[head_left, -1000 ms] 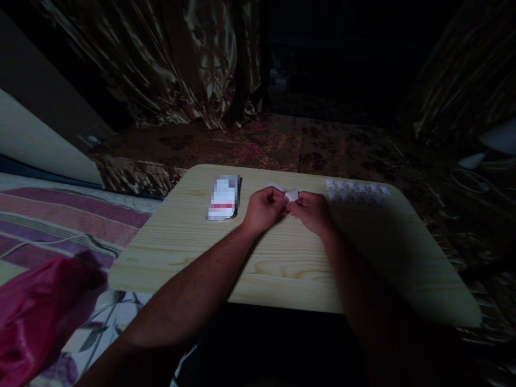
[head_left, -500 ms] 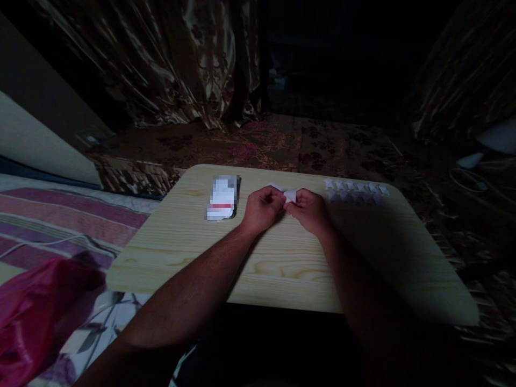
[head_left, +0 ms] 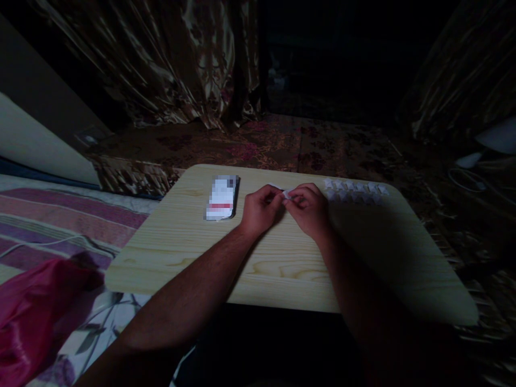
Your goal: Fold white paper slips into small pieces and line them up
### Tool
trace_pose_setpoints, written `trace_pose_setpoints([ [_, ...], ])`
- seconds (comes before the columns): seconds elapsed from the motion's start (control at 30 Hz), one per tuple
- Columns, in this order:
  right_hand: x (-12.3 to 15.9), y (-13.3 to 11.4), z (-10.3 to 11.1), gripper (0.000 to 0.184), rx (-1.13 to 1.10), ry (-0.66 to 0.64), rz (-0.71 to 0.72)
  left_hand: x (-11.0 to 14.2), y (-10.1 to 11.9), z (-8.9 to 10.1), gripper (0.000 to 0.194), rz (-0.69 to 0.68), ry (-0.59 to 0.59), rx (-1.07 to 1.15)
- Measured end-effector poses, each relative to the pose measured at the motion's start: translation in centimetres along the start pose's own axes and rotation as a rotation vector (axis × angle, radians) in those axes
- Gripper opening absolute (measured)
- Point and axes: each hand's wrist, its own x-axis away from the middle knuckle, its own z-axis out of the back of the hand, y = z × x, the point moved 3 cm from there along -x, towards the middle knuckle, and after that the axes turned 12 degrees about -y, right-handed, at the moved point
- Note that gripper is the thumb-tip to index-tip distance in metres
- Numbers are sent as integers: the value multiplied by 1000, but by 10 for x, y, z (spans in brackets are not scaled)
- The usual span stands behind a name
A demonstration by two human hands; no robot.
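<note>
A small white piece of folded paper (head_left: 287, 194) is pinched between my two hands above the far half of the wooden table (head_left: 290, 269). My left hand (head_left: 261, 208) grips its left side with thumb and fingers closed. From the right, my right hand (head_left: 309, 207) holds it with thumb and forefinger, and most of the paper is hidden by the fingers. Another bit of white paper (head_left: 274, 186) shows just behind my left fingers; whether it is joined to the held piece I cannot tell. Several small white folded paper pieces (head_left: 355, 187) stand in two rows to the right.
A phone-shaped object (head_left: 221, 198), blurred out in part, lies on the table left of my hands. A striped bedcover (head_left: 72, 215) and a pink bag or cloth (head_left: 36, 317) are at the left. Patterned curtains (head_left: 209, 64) hang behind; a lamp (head_left: 497, 137) stands at far right.
My right hand has turned and its fingers now cover more of the folded paper, so less white shows. My left hand stays nearly where it was.
</note>
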Motion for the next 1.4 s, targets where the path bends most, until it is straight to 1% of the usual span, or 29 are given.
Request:
trace_pose_setpoints([
  [0.2,0,1,-2,7,-17,-51,-37,0,-1,-2,16,3,21,80],
  [0.37,1,-1,-1,8,10,-48,-24,-1,-2,-1,18,-2,23,121],
  [0.57,1,-3,0,9,50,-47,-44,0,-2,0,19,-16,16,64],
  [0.73,1,-4,1,11,62,-63,-16,1,-1,1,18,-53,4,13],
  [1.0,0,-2,1,11,74,-72,-15,3,-2,0,17,-42,3,-39],
  [1.23,1,-1,0,10,94,-83,-7,3,4,3,15,-130,-19,-157],
  [1.3,1,0,-1,11,85,-84,-1,2,3,3,16,-116,-14,-158],
  [1.4,1,3,-3,11,68,-89,-22,2,-2,1,17,-51,-25,-98],
])
